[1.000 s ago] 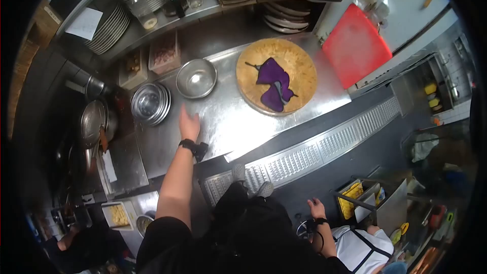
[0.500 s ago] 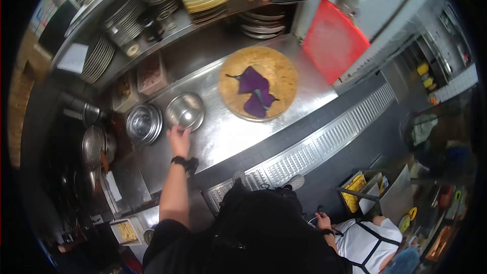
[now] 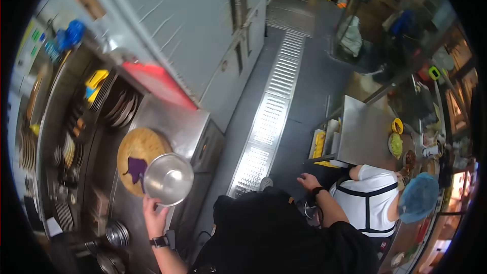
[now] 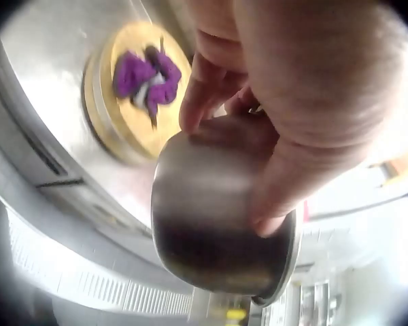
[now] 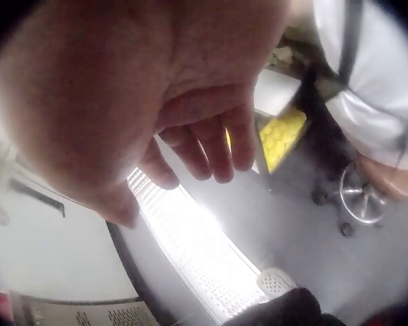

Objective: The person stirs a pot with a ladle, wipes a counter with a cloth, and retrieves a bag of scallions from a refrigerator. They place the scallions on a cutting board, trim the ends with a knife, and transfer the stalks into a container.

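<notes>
A moment earlier the steel bowl (image 3: 168,179) sat on the bench (image 3: 190,127); I had now lifted it, left hand (image 3: 154,218) in a pinching grip on its rim, right hand (image 3: 307,180) loose and empty.

The bowl (image 3: 169,179) is smooth brushed metal, the round board (image 3: 139,148) pale matt wood, the counter (image 3: 175,126) glossy steel.

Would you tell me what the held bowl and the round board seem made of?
The bowl in the left hand looks like stainless steel: grey, softly brushed sheen, thin rolled rim. The round board looks like wood, tan and matt, though no grain is resolved.
</notes>
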Motion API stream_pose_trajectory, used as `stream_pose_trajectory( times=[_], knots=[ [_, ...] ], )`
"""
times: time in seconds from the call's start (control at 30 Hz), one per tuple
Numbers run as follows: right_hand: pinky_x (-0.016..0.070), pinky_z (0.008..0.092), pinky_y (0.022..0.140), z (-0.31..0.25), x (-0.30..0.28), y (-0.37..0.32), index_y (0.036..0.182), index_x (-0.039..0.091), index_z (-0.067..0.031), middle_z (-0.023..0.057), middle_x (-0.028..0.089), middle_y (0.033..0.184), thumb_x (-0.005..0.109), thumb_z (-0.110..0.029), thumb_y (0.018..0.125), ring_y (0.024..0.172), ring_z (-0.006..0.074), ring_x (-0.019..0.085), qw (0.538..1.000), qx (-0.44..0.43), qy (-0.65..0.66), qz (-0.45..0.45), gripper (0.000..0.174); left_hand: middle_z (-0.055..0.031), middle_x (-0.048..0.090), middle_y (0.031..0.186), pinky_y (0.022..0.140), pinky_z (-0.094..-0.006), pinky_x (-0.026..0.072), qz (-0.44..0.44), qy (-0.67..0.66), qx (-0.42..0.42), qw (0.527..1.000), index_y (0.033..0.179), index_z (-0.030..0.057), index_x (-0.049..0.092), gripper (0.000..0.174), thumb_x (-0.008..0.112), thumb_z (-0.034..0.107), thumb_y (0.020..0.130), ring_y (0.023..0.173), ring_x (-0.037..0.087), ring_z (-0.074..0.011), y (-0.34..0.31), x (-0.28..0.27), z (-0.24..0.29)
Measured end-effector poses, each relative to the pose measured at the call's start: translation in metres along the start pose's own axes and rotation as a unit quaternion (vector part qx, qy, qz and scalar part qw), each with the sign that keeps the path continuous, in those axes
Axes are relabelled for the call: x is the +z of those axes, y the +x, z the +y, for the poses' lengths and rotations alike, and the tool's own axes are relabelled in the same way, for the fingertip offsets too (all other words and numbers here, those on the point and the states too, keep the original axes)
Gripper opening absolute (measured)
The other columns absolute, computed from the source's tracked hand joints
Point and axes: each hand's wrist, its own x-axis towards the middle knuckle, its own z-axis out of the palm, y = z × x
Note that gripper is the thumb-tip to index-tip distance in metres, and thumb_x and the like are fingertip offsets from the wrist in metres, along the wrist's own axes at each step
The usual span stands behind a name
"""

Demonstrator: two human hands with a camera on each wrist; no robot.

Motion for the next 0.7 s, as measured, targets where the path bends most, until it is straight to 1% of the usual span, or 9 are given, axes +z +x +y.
stream_pose_trajectory(
  times=[0.1, 0.17, 0.23, 0.4, 0.43, 0.5, 0.57, 0.6, 0.7],
  knots=[
    [0.0500, 0.0455, 0.105, -0.002, -0.043, 0.030, 0.129, 0.066, 0.0023, 0.0254, 0.069, 0.125, 0.069, -0.041, 0.093, 0.120, 0.0407, 0.064, 0.998, -0.032, -0.049, 0.029, 0.057, -0.0159, 0.060, 0.115, 0.089, -0.0405, 0.0514, -0.078, 0.022, 0.092, 0.992, 0.096, 0.0020, 0.065, 0.034, 0.084, 0.001, 0.067, 0.105, 0.062, -0.0353, 0.053, 0.073, 0.055],
    [0.0494, 0.0466, 0.105, -0.004, -0.068, 0.049, 0.130, 0.065, 0.0020, 0.0256, 0.068, 0.126, 0.068, -0.040, 0.094, 0.121, 0.0409, 0.063, 0.994, -0.067, -0.026, 0.085, 0.055, -0.0168, 0.061, 0.117, 0.091, -0.0422, 0.0511, -0.113, 0.011, 0.093, 0.989, 0.096, 0.0024, 0.066, 0.036, 0.086, 0.003, 0.066, 0.107, 0.062, -0.0367, 0.087, 0.113, 0.086],
    [0.0494, 0.0463, 0.105, -0.003, -0.091, 0.064, 0.130, 0.065, 0.0020, 0.0254, 0.068, 0.127, 0.068, -0.039, 0.094, 0.121, 0.0409, 0.063, 0.994, -0.044, 0.006, 0.096, 0.055, -0.0187, 0.061, 0.120, 0.094, -0.0424, 0.0506, -0.202, -0.026, 0.079, 0.976, 0.096, 0.0028, 0.066, 0.036, 0.086, 0.003, 0.066, 0.112, 0.061, -0.0378, 0.124, 0.150, 0.106],
    [0.0514, 0.0455, 0.102, 0.001, -0.140, 0.095, 0.128, 0.067, 0.0018, 0.0248, 0.070, 0.123, 0.071, -0.042, 0.093, 0.118, 0.0404, 0.066, 0.991, 0.019, 0.044, 0.127, 0.056, -0.0218, 0.059, 0.132, 0.102, -0.0444, 0.0506, -0.262, -0.004, 0.109, 0.959, 0.098, 0.0040, 0.068, 0.037, 0.088, 0.004, 0.066, 0.121, 0.060, -0.0428, 0.234, 0.243, 0.144],
    [0.0520, 0.0459, 0.101, 0.014, -0.139, 0.108, 0.128, 0.067, 0.0000, 0.0253, 0.070, 0.122, 0.072, -0.042, 0.092, 0.116, 0.0410, 0.066, 0.990, 0.036, 0.027, 0.131, 0.055, -0.0218, 0.059, 0.132, 0.102, -0.0444, 0.0506, -0.265, -0.010, 0.114, 0.957, 0.098, 0.0040, 0.068, 0.037, 0.088, 0.004, 0.066, 0.121, 0.060, -0.0428, 0.257, 0.265, 0.154],
    [0.0525, 0.0478, 0.098, 0.024, -0.147, 0.121, 0.128, 0.068, -0.0014, 0.0272, 0.070, 0.118, 0.072, -0.042, 0.092, 0.113, 0.0432, 0.066, 0.990, 0.066, 0.048, 0.115, 0.054, -0.0174, 0.059, 0.129, 0.088, -0.0362, 0.0570, -0.230, 0.018, 0.199, 0.952, 0.098, 0.0022, 0.066, 0.037, 0.088, 0.001, 0.067, 0.105, 0.067, -0.0293, 0.310, 0.308, 0.176],
    [0.0530, 0.0483, 0.096, 0.023, -0.157, 0.132, 0.122, 0.070, -0.0008, 0.0270, 0.071, 0.115, 0.072, -0.042, 0.092, 0.111, 0.0429, 0.067, 0.987, 0.105, 0.062, 0.106, 0.051, -0.0185, 0.058, 0.132, 0.092, -0.0369, 0.0581, -0.236, 0.013, 0.201, 0.951, 0.098, 0.0018, 0.067, 0.038, 0.089, 0.002, 0.068, 0.110, 0.067, -0.0314, 0.368, 0.353, 0.202],
    [0.0545, 0.0448, 0.091, 0.023, -0.159, 0.137, 0.120, 0.068, 0.0002, 0.0233, 0.073, 0.111, 0.072, -0.038, 0.094, 0.108, 0.0390, 0.069, 0.983, 0.127, 0.092, 0.092, 0.047, -0.0186, 0.058, 0.132, 0.093, -0.0373, 0.0583, -0.269, -0.035, 0.196, 0.942, 0.099, 0.0016, 0.067, 0.038, 0.089, 0.003, 0.069, 0.111, 0.067, -0.0315, 0.399, 0.376, 0.223],
    [0.0545, 0.0421, 0.092, 0.020, -0.160, 0.159, 0.126, 0.067, -0.0003, 0.0204, 0.074, 0.114, 0.070, -0.038, 0.095, 0.108, 0.0353, 0.071, 0.967, 0.193, 0.131, 0.099, 0.049, -0.0191, 0.058, 0.133, 0.093, -0.0376, 0.0589, -0.324, -0.077, 0.210, 0.919, 0.100, 0.0015, 0.066, 0.037, 0.089, 0.005, 0.071, 0.112, 0.067, -0.0324, 0.491, 0.445, 0.287]
  ],
)
